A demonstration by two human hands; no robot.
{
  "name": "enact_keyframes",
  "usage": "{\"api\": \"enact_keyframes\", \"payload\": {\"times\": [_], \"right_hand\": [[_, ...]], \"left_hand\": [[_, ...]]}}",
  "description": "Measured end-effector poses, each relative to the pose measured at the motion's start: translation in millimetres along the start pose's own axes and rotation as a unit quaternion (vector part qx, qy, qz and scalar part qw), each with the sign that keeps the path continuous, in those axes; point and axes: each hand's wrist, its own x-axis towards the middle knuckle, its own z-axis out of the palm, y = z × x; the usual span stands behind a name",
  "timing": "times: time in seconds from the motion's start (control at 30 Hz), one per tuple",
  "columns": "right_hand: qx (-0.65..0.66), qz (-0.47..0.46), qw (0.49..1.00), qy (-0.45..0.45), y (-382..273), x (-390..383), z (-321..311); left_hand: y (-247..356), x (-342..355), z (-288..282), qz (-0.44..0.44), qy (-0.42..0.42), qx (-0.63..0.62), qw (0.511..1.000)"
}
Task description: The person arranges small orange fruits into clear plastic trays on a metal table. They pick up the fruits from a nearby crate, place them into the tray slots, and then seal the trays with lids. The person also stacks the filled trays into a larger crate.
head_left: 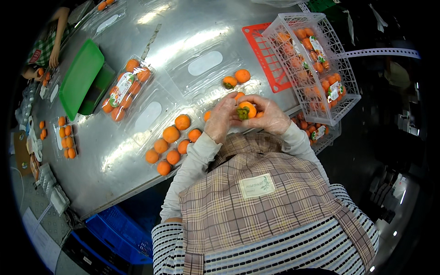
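Both gloved hands, left hand (220, 118) and right hand (270, 115), clasp one persimmon (246, 110) above the steel table (119, 160). White crate (341, 87) holds packed persimmons; an open clear tray (158, 158) holds seven loose ones; a sealed pack (124, 88) lies beyond.

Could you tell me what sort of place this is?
Probably a fruit packing station: orange fruit on a steel table, clear clamshell trays, and a white crate of packed fruit.

Fruit packing room

A steel desk (137, 151) carries loose orange fruits (171, 134), clear clamshell trays (206, 64) and a labelled filled pack (126, 88); white crates (341, 68) hold finished packs, and another worker (48, 43) sits opposite.
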Motion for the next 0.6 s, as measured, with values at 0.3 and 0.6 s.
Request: {"api": "enact_keyframes", "payload": {"times": [0.3, 0.6], "right_hand": [[-0.157, -0.016, 0.983, 0.09, 8.7, 6.6, -20.4], [-0.22, -0.149, 0.957, 0.118, 6.4, 8.0, -13.9]], "left_hand": [[4.6, -4.3, -30.5, 0.051, 0.144, 0.136, 0.979], [1.6, -6.2, -38.3, 0.068, 0.132, 0.123, 0.981]]}}
